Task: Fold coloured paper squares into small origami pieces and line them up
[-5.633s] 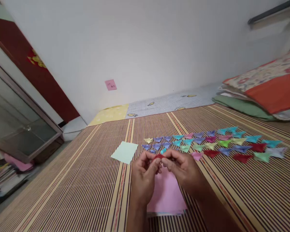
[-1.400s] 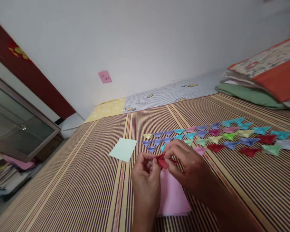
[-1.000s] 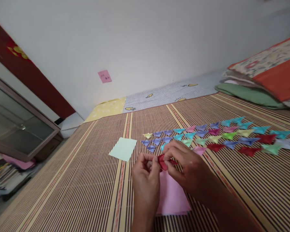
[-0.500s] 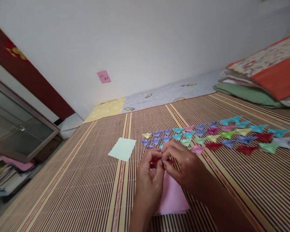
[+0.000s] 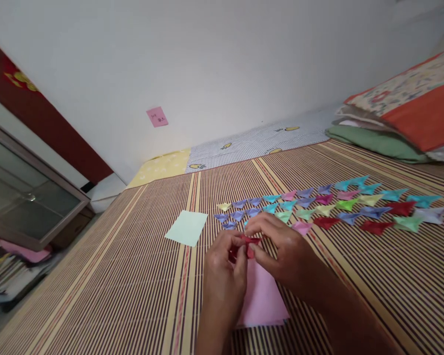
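Observation:
Between my two hands is a small piece of red folded paper (image 5: 250, 241), raised above a pink sheet of paper (image 5: 264, 298). My left hand (image 5: 227, 266) pinches the red paper between thumb and fingers and hides part of it. The thumb of my right hand (image 5: 277, 244) presses its right side, with the bent fingers over the top. The pink sheet lies on top of other paper whose edge peeks out below. Just beyond my hands, several rows of small folded paper shapes (image 5: 326, 223) in many colours lie on the mat.
A pale green square sheet (image 5: 187, 228) lies on the striped mat (image 5: 114, 276) to the left. Folded bedding (image 5: 410, 118) is stacked at the far right. Along the wall runs a patterned cloth (image 5: 240, 148); a pink note (image 5: 157, 117) hangs above. A glass-fronted cabinet (image 5: 25, 182) stands left.
My right fingers have spread a little apart from my left ones, uncovering more of the red paper. My left hand has shifted slightly left with it.

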A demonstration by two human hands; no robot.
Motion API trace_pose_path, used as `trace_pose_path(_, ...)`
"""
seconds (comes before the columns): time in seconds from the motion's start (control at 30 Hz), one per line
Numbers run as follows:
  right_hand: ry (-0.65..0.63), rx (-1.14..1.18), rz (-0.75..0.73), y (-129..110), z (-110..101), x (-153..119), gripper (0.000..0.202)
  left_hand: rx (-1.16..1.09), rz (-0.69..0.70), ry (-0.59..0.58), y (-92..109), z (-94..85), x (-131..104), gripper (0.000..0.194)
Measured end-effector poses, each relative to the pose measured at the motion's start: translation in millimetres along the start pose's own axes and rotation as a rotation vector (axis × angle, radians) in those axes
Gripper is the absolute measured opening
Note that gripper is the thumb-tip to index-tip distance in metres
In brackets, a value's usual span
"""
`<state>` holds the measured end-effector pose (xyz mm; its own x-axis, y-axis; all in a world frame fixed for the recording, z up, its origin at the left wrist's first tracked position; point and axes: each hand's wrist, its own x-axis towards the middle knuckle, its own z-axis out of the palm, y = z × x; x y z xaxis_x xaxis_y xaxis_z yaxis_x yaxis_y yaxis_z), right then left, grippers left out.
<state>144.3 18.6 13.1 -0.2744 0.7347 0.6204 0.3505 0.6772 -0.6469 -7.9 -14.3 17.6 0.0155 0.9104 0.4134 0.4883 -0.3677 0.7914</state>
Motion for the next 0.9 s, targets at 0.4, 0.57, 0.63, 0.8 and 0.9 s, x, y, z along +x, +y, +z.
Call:
trace_pose_path(0.4, -0.008, -0.057, -0.011, -10, 2, 2, 0.017, 0.048, -0.006, 0.007, 0, -6.1, 0, 0.017)
trace_pose_path(0.57, -0.032, -0.238, 0.062, -15, 21, -1, 0.017, 0.065, -0.026, -0.058, -5, -13.0, 2, 0.018)
trace_pose_path(0.63, -0.046, -0.301, 0.086, -18, 23, -1, 0.017, 0.086, -0.034, -0.064, -8, -15.1, 3, 0.019)
trace_pose_path(0.8, -0.093, -0.317, 0.102, -28, 21, 2, 0.019, 0.091, -0.049, -0.069, -9, -15.4, 3, 0.015)
trace_pose_path(0.9, -0.102, -0.299, 0.079, -28, 15, 4, 0.019, 0.069, -0.060, -0.088, -7, -15.7, 2, 0.012)
